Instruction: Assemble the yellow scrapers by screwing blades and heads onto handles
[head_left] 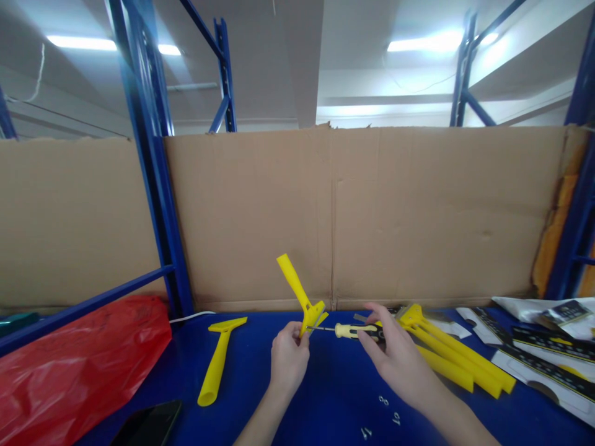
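Note:
My left hand point(289, 354) is closed on the head end of a yellow scraper point(294, 282), whose handle points up and to the left. A screwdriver point(348, 331) with a cream and black handle lies level, its shaft tip touching the scraper head. My right hand point(395, 353) holds the black end of that handle between thumb and fingers. To the left, a second yellow scraper point(218, 362) rests on the blue table point(251, 396). Several small screws point(396, 419) lie below my right hand.
Several yellow scrapers point(460, 353) are piled right of my right hand. Black-and-white packages point(553, 365) cover the far right. A red plastic bag point(83, 371) and a phone point(147, 424) lie left. A cardboard wall point(260, 217) and blue posts point(162, 186) stand behind.

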Demonstrator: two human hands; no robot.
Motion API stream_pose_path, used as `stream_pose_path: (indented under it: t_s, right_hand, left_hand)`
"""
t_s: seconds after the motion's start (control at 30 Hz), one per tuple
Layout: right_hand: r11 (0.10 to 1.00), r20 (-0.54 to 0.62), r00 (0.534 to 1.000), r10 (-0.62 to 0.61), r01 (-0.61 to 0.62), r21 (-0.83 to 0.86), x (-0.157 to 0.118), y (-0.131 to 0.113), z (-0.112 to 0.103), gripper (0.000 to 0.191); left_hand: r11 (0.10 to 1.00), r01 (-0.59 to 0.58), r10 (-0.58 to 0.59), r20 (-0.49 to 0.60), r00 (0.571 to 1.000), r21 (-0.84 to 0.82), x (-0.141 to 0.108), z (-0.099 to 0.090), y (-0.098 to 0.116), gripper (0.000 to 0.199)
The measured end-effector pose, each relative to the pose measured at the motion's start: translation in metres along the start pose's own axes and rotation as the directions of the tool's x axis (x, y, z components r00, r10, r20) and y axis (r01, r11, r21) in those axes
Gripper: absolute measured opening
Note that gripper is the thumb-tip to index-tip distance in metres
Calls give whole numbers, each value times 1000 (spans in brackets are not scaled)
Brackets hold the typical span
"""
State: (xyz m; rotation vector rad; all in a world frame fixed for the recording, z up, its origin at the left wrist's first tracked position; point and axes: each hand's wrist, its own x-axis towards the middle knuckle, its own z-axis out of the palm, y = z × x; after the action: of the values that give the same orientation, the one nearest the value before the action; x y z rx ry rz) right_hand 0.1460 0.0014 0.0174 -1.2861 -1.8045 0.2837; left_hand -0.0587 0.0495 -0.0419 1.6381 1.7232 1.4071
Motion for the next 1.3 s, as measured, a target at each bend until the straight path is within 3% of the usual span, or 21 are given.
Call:
stream_pose_path:
  t_s: [0.17,0.27,0.4,0.6,0.83,1.07,1.23,1.3]
  right_hand:
    - [996,-11,997,-72,73,43,0,0,-1,36]
    - [1000,-12,1000,-26,26,0,2,1,-1,26]
    - [998,25,999,41,-40,-48,2,1,0,33]
    - [997,5,997,-73,73,-5,0,-1,0,41]
    - [991,67,990,123,-119,-53,3,-2,-3,44]
    - [998,25,998,-61,61,18,-2,-3,-2,49]
    - [992,73,991,112,-108,-64,-1,-9,-3,51]
    - [991,48,992,116,-112,-70,-1,-10,-2,54]
  left_hand:
    - [1000,4,-4,7,1000,8,0,1,-1,13]
    - [1000,-2,2,6,1000,3,0,2,-1,13]
    - [1000,-12,12,6,1000,25,-1,1,0,14]
    - [998,-12,12,6,1000,63,-1,0,1,14]
    - [999,-26,26,2,1000,38,-5,-2,6,14]
    - [999,-18,19,-8,1000,48,-4,-2,6,14]
    - [998,-22,22,7,1000,56,-4,-2,5,14]
    - [998,-27,26,5,1000,65,-3,-2,4,14]
